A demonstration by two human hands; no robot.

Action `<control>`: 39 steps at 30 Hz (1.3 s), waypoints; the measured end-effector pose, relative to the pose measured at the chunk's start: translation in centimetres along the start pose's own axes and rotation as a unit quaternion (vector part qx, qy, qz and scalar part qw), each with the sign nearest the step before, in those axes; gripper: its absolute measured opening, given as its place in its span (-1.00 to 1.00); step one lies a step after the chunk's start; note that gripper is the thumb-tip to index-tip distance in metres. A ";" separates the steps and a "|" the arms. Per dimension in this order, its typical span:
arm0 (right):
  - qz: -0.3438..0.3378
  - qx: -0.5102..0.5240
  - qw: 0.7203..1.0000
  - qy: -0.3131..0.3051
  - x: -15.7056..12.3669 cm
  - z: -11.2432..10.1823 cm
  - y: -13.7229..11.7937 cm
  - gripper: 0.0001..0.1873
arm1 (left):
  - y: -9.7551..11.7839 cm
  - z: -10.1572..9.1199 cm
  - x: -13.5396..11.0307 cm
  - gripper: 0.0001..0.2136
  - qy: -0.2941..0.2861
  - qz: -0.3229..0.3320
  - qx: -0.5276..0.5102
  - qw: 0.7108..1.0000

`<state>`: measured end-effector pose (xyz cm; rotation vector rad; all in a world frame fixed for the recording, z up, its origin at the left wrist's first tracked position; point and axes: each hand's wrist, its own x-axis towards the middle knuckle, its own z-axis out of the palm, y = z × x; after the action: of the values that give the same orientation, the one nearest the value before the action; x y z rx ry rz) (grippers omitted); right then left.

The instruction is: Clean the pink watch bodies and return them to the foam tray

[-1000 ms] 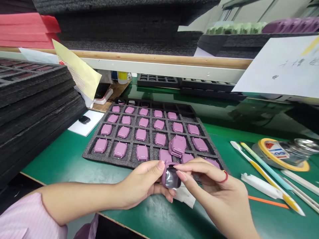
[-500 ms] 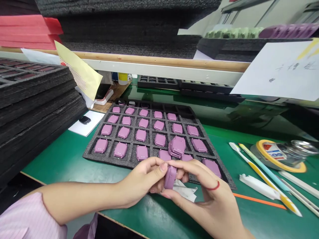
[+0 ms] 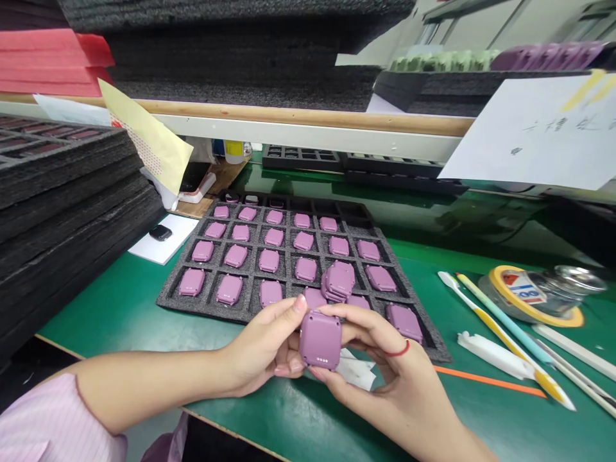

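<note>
Right now the left hand (image 3: 260,343) and right hand (image 3: 385,366) have the case up, fingers (image 3: 359,323) pinched narrow on the edges of a mauve plastic device case (image 3: 320,340), just off the near edge of the black foam tray (image 3: 168,296), three small dots showing.

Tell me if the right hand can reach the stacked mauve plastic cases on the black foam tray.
Probably yes: nothing stands between the right hand and the stacked cases just beyond it, though it is holding a mauve case with the left hand.
</note>
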<state>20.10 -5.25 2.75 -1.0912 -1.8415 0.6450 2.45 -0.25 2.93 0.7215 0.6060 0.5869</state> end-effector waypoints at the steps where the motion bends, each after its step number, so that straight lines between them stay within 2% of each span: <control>1: 0.001 -0.002 1.000 -0.001 0.0 0.0 0.0 -0.43 | 0.0 0.0 0.0 -0.50 -0.001 -0.002 0.002 1.000; 4: -0.017 -0.025 1.000 0.003 0.2 0.0 -0.1 -0.45 | -0.1 0.0 0.1 -0.50 -0.004 -0.006 0.006 1.000; 7: -0.068 -0.095 0.993 0.007 0.7 -0.7 0.0 -0.50 | -0.1 0.2 0.0 -0.50 0.000 -0.005 0.019 1.000; 9: -0.081 -0.162 0.982 0.043 1.2 -1.6 0.6 -0.57 | -0.1 0.2 -0.1 -0.50 0.015 -0.006 0.043 0.999; 12: -0.024 -0.232 0.963 0.134 2.3 -3.5 2.3 -0.67 | 0.0 0.2 -0.3 -0.51 0.014 -0.031 0.110 0.993; 14: 0.030 -0.247 0.957 0.151 3.1 -4.6 3.4 -0.65 | -0.2 0.1 -0.3 -0.52 -0.011 -0.049 0.156 0.987; 16: 0.070 -0.260 0.957 0.110 3.9 -5.2 4.2 -0.59 | -0.7 -0.2 -0.2 -0.52 -0.030 -0.052 0.188 0.980; 19: 0.101 -0.284 0.953 -0.016 5.3 -5.6 4.2 -0.53 | -1.5 -0.6 0.0 -0.54 -0.048 -0.050 0.230 0.971; 24: 0.095 -0.299 0.933 -0.177 7.9 -5.3 2.9 -0.42 | -2.4 -0.8 0.1 -0.62 -0.070 -0.050 0.291 0.953; 27: 0.093 -0.316 0.913 -0.240 9.4 -4.9 2.3 -0.51 | -2.4 -0.7 0.0 -0.65 -0.072 -0.058 0.304 0.948; 29: 0.095 -0.327 0.904 -0.258 10.5 -4.9 2.1 -0.57 | -2.3 -0.7 -0.1 -0.66 -0.073 -0.062 0.312 0.945; 32: 0.107 -0.350 0.894 -0.259 12.8 -5.4 2.3 -0.56 | -2.5 -1.1 0.1 -0.71 -0.081 -0.057 0.334 0.938; 36: 0.134 -0.392 0.889 -0.196 17.5 -6.0 4.2 -0.55 | -4.0 -2.6 1.4 -0.71 -0.111 -0.003 0.386 0.916; 39: 0.146 -0.414 0.888 -0.140 21.0 -5.0 7.0 -0.63 | -5.5 -3.8 3.1 -0.64 -0.141 0.025 0.405 0.903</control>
<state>22.57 16.48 8.65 -1.9376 -2.2985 0.1476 3.46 0.12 -4.37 1.5826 0.5516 0.2446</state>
